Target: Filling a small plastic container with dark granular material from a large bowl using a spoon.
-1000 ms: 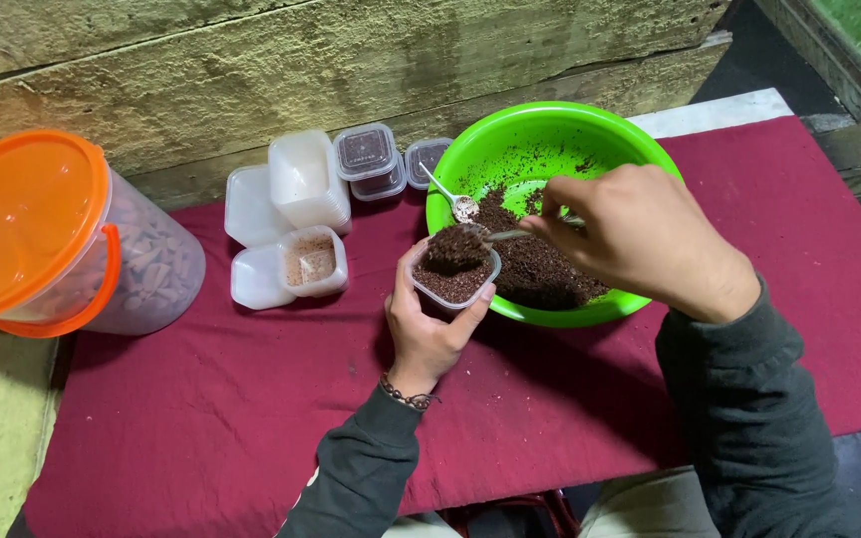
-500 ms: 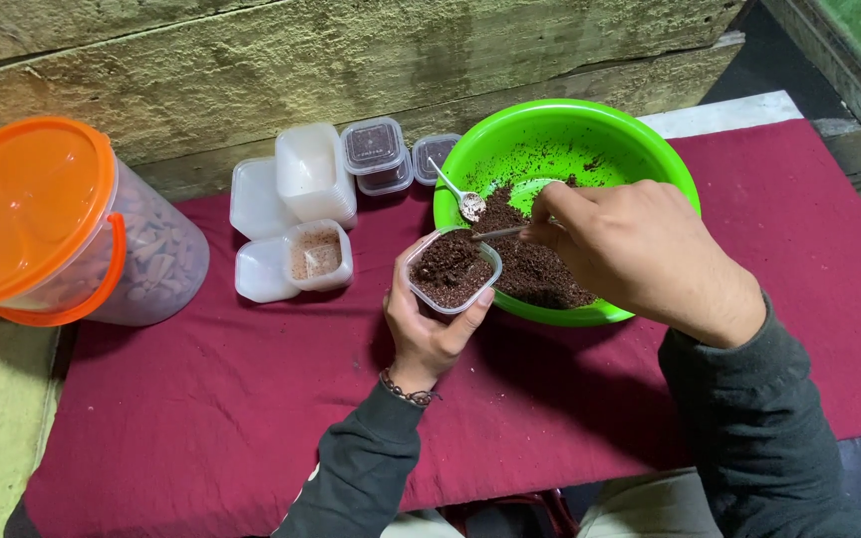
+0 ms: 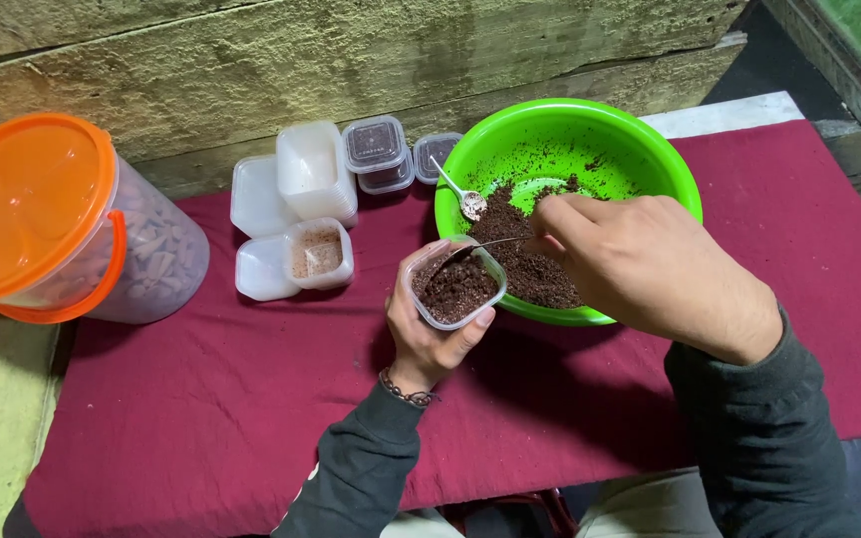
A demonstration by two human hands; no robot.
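Left hand (image 3: 429,334) grips a small clear tub (image 3: 454,287) of dark soil. Right hand (image 3: 640,261) pinches a spoon (image 3: 478,245) over it, beside the green bowl (image 3: 650,149).

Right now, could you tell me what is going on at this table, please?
A person's left hand holds a small clear tub of dark brown crumbly stuff against the green bowl. The right hand works a spoon into the tub. A second spoon lies in the bowl. Empty tubs and an orange-lidded jar stand on the red cloth.
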